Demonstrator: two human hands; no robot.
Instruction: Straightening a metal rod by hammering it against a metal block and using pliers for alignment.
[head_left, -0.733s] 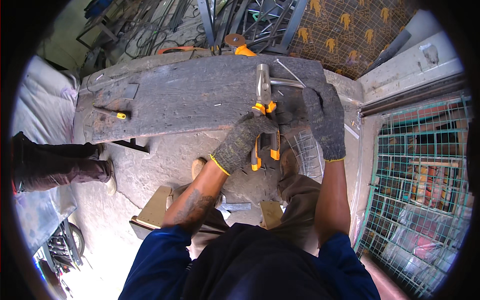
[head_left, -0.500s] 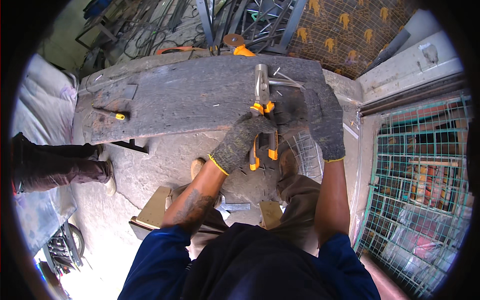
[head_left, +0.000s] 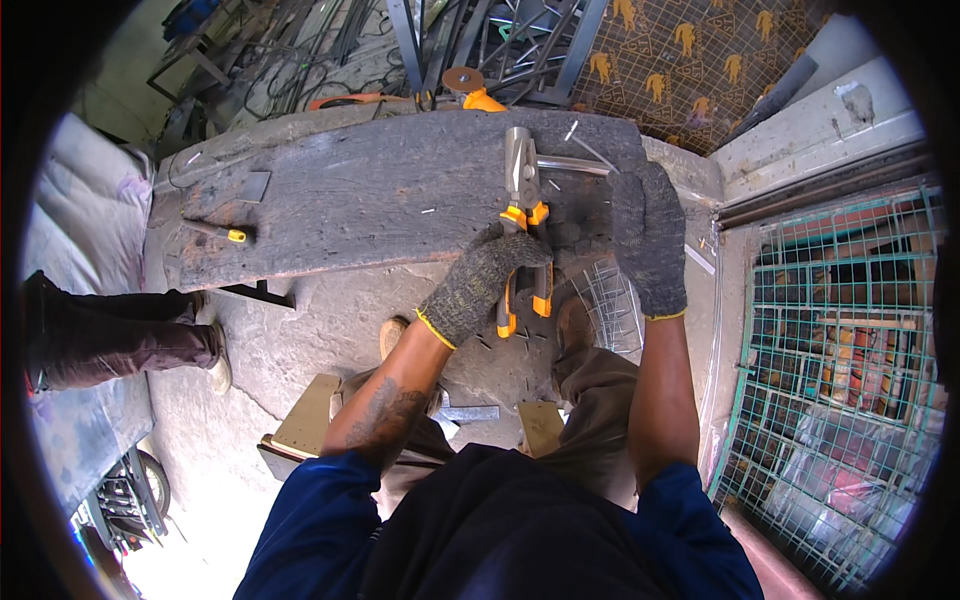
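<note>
My left hand, in a dark grey knit glove with a yellow cuff, is closed around the orange-and-black handles of a pair of pliers. The metal jaws point away from me over the dark wooden bench. At the right end of the bench is my gloved right hand, its fingers closed on a thin metal rod that sticks out toward the far left. A thicker shiny metal bar lies between the jaws and my right fingertips; whether those fingers touch it is hidden.
A yellow-ended tool and a flat metal plate lie on the bench's left side. Beyond its far edge is an orange grinder with a disc. Green wire mesh stands at right. Another person's legs are at left.
The thin rod in my right hand has swung slightly, its free end shifting right and away from me. My left hand keeps its hold on the pliers, nearly unmoved.
</note>
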